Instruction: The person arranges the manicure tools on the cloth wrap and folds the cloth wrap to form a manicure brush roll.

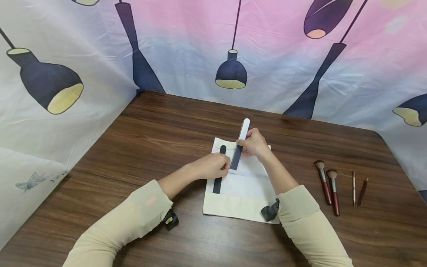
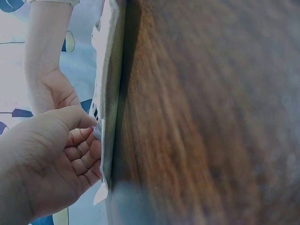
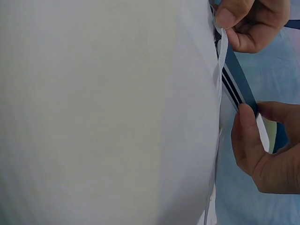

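Observation:
A cream cloth pouch [image 1: 233, 207] with white panels lies flat on the table. My left hand [image 1: 213, 165] rests over its left part, its thumb and fingers pinching a white edge of the cloth [image 3: 223, 51] in the right wrist view. Beneath this hand lies a black nail file [image 1: 217, 185], tucked behind the pouch's front flap. My right hand [image 1: 255, 144] pinches a long flat nail file [image 1: 237, 157], dark grey with a white rounded upper end. It is tilted, its lower end at the white panel beside my left hand. Layered dark and pale edges show along it.
To the right lie two makeup brushes [image 1: 325, 187] with red handles, a thin pale stick [image 1: 354, 189] and a thin dark red stick [image 1: 363, 191]. A printed curtain [image 1: 200, 66] hangs along the table's back and left edges.

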The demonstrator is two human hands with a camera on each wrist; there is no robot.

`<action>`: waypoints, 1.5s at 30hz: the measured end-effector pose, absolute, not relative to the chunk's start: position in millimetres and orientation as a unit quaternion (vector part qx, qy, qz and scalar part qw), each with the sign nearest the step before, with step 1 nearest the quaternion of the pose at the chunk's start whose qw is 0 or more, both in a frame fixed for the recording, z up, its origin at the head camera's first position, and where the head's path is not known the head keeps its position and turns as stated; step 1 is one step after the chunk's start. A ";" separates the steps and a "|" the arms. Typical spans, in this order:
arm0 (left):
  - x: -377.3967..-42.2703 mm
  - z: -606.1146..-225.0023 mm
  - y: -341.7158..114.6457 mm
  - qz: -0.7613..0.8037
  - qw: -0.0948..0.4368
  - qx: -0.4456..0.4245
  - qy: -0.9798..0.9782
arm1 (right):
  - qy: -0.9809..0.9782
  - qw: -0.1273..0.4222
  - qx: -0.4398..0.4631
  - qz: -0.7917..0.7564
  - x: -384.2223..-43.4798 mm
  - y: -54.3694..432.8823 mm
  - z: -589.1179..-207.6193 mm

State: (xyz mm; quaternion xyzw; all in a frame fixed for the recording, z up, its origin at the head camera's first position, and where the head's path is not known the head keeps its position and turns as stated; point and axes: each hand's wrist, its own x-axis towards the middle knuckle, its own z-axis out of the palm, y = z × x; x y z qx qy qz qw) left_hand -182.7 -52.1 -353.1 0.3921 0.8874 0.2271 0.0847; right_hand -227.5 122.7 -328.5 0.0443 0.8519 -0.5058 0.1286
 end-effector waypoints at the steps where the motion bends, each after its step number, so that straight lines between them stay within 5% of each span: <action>1: -182.8 -353.3 -52.2 0.226 0.084 0.392 0.888 | 0.853 0.130 0.045 -0.503 -227.6 122.9 -328.1; 24: -183.4 -351.6 -51.3 0.229 0.077 0.386 0.890 | 0.867 0.241 -0.001 -0.437 -214.8 119.7 -328.8; 45: -184.0 -351.4 -50.8 0.224 0.071 0.388 0.891 | 0.836 0.272 -0.029 -0.476 -208.5 135.8 -329.9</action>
